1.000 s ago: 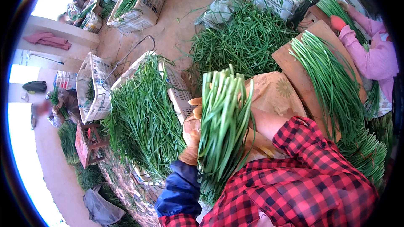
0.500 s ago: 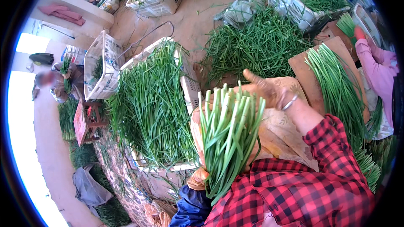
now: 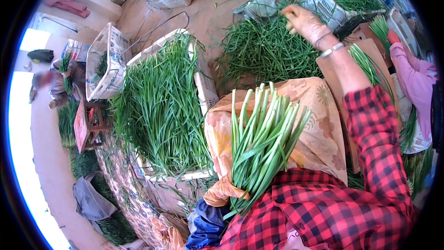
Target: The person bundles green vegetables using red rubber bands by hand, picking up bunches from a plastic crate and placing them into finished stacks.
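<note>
My left hand point(image 3: 225, 191), in an orange-brown glove below a blue sleeve cuff, is closed round the leafy lower part of a bunch of garlic chives point(image 3: 265, 143). The pale cut stem ends point away from me, above the flowered apron point(image 3: 319, 115) over my lap. My right hand point(image 3: 305, 24), with a bracelet at the wrist, reaches out over a loose heap of green leaves point(image 3: 273, 51). Its fingers are loosely bent and apart, with nothing visible in them. The red checked sleeve stretches across the right side.
Left of my lap stands a white crate point(image 3: 203, 83) heaped with chives. A brown board point(image 3: 330, 69) with more stems lies on the right, near a person in a pink sleeve point(image 3: 409, 65). A small red stool point(image 3: 83, 125) and another person are at far left.
My right hand has moved from beside the stem ends, away and up over the leaf heap. The bunch has shifted slightly right, still in my left hand.
</note>
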A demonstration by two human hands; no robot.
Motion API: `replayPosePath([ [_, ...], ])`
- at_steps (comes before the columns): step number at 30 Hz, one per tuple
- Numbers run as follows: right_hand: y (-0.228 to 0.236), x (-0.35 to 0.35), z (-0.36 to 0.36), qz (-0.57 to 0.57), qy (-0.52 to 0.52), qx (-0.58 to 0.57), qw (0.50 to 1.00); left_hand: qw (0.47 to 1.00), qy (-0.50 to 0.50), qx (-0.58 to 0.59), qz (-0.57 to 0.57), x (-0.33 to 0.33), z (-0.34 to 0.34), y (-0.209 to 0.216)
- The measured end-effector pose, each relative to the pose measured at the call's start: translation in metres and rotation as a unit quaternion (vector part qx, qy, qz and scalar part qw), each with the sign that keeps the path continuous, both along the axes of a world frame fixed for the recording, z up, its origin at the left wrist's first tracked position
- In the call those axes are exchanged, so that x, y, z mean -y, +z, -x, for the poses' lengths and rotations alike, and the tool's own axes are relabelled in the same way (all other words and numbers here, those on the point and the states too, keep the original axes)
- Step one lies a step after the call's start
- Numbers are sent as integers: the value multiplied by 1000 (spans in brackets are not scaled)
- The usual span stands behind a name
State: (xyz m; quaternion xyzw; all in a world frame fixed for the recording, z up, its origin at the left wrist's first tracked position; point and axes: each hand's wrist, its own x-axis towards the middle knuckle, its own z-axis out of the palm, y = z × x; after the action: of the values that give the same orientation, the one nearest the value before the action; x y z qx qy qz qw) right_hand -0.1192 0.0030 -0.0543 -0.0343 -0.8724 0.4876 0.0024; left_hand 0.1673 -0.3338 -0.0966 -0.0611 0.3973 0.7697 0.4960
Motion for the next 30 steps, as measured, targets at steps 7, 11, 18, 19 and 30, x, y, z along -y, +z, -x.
replayPosePath([
  [7, 27, 16, -58, 70, 302, -76, 948, 989, 65, -92, 98, -4, 6, 6],
  [11, 14, 62, -108, -62, 372, -96, 921, 952, 68, -250, 161, -17, 10, 19],
  [18, 18, 88, -111, 207, 426, 80, 877, 912, 54, -388, 119, -26, 21, 18],
  [19, 29, 83, -112, 213, 421, 120, 873, 896, 57, -426, 116, -24, 21, 17],
  [30, 21, 79, -145, -119, 412, -146, 892, 944, 72, -255, 197, -26, 17, 32],
])
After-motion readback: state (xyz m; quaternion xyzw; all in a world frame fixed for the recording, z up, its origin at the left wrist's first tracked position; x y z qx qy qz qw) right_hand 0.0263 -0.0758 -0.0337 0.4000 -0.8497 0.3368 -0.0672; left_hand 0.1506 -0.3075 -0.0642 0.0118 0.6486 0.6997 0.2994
